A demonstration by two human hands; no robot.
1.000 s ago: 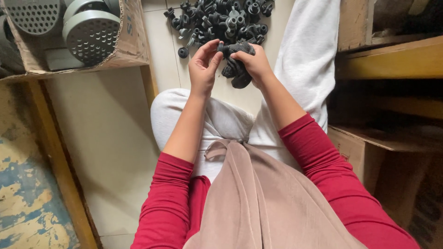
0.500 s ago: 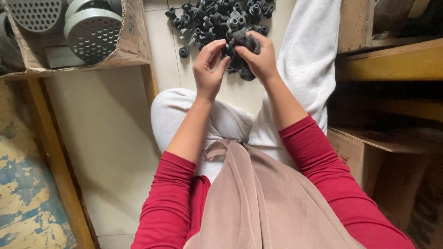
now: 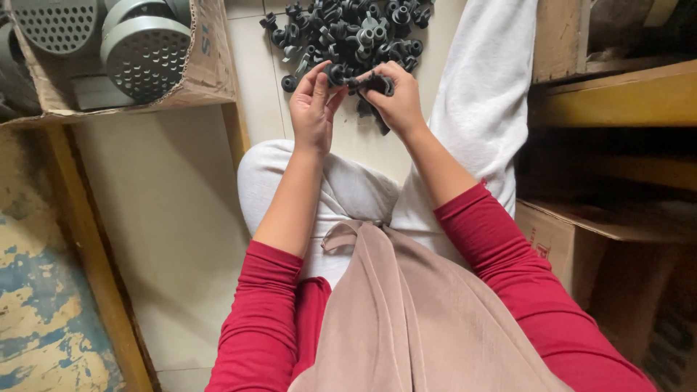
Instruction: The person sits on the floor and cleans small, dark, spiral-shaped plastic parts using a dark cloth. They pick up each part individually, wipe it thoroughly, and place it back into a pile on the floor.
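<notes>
I sit on a tiled floor with my legs in white trousers and my arms in red sleeves. My left hand (image 3: 314, 105) pinches a small dark round rubber part (image 3: 336, 73) between thumb and fingertips. My right hand (image 3: 396, 98) grips a bunch of the same dark parts (image 3: 377, 85), touching the piece in the left hand. Both hands hover just in front of a pile of several dark grey rubber parts (image 3: 352, 33) on the floor.
A cardboard box (image 3: 207, 62) at the upper left holds grey perforated round discs (image 3: 145, 54). Wooden shelving (image 3: 617, 94) and a brown carton (image 3: 573, 247) stand at the right. A wooden beam (image 3: 91, 261) runs along the left beside worn blue-painted floor.
Both hands have moved up toward the pile. The left hand now pinches a single part against the bunch in the right hand.
</notes>
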